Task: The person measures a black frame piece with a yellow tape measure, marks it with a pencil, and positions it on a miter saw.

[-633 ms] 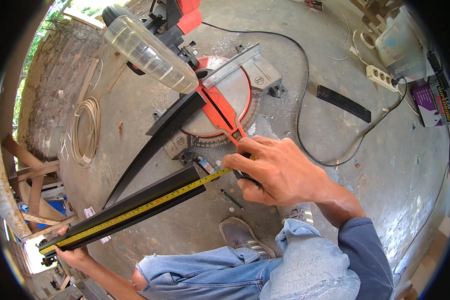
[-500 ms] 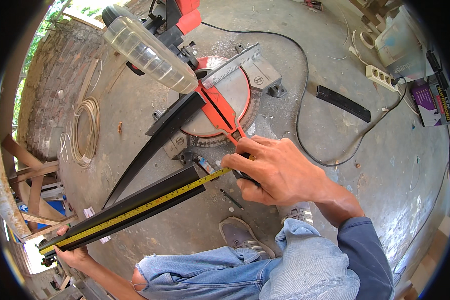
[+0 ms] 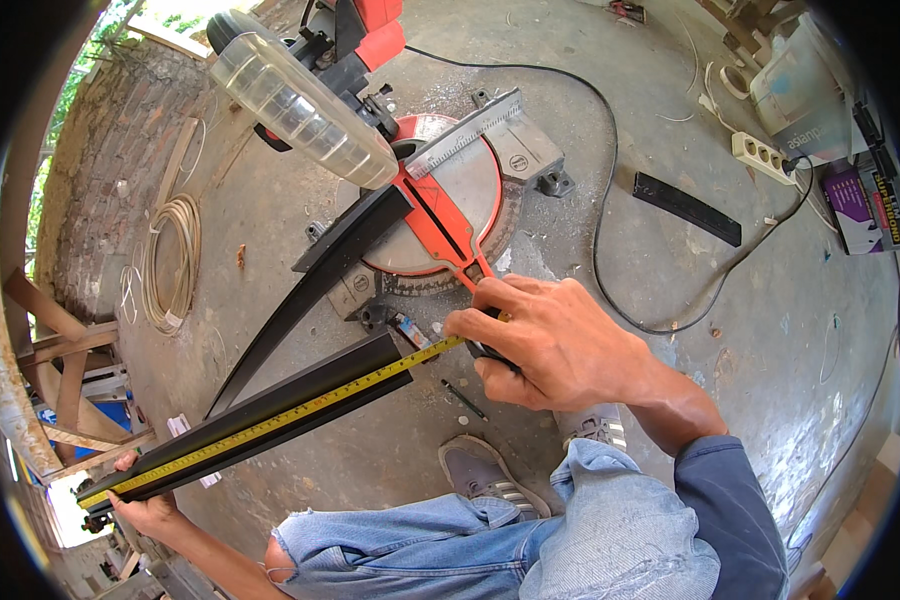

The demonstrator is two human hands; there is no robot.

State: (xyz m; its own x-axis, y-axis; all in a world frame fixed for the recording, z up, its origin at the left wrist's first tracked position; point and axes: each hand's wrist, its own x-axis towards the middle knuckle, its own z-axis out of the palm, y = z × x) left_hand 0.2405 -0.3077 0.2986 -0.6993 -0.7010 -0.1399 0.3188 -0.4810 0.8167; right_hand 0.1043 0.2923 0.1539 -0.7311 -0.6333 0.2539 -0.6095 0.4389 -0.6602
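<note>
My left hand [image 3: 148, 508] grips the far-left end of a long black trim strip [image 3: 370, 357], with the tape's end under its fingers. Stretched along the strip is a yellow tape measure blade [image 3: 295, 412]. It runs past the strip's right end to the tape measure case [image 3: 492, 352], mostly hidden inside my closed right hand [image 3: 560, 340]. Just beyond stands a red and grey miter saw [image 3: 435, 225] on the floor. A second black strip [image 3: 320, 275] lies across its table, one end by the slot.
A clear dust container [image 3: 300, 105] hangs over the saw's left side. A black cable [image 3: 607, 150] loops across the floor to a white power strip [image 3: 763, 157]. A short black offcut [image 3: 687, 208] lies to the right. Near my shoe [image 3: 485, 472] is a dark pencil [image 3: 463, 399]; coiled cable [image 3: 173, 262] lies left.
</note>
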